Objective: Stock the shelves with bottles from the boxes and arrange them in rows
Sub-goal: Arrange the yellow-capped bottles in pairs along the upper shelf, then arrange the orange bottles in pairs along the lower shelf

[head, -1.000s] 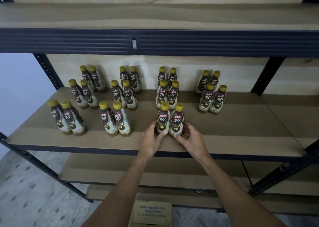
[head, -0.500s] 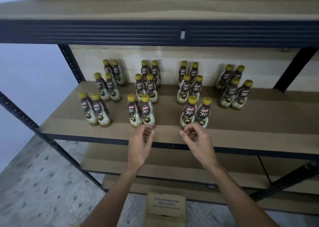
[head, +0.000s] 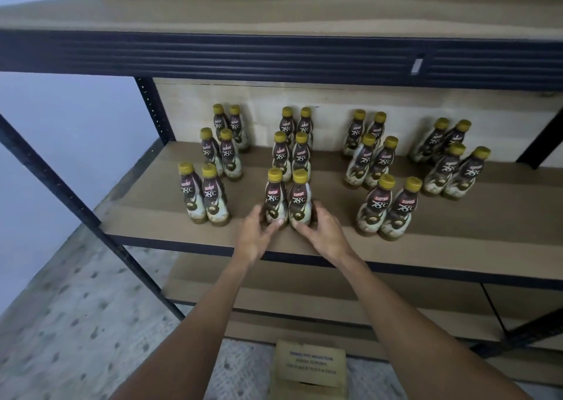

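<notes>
View from the person's head, looking down and forward at a metal rack. Nearest, on the floor, a cardboard box (head: 307,369) sits below the arms, within reach for restocking.

Both arms stretch to the middle shelf (head: 441,253). The left hand (head: 256,235) and right hand (head: 323,232) cup the front pair of bottles (head: 297,200) from either side. Fingers and thumbs curl round the bases, probably to press the two upright bottles together and square them with the pairs behind. These bottles stand near the shelf's front edge, in the second column from the left.

Beyond and beside them, yellow-capped brown bottles stand in twos, forming four columns that run back to the pale rear panel. The left column (head: 207,195) and third column (head: 387,207) each hold three pairs. The rightmost column (head: 454,168) holds two, so its front spot looks unfilled.

Above, an upper shelf (head: 274,16) spans the frame.
</notes>
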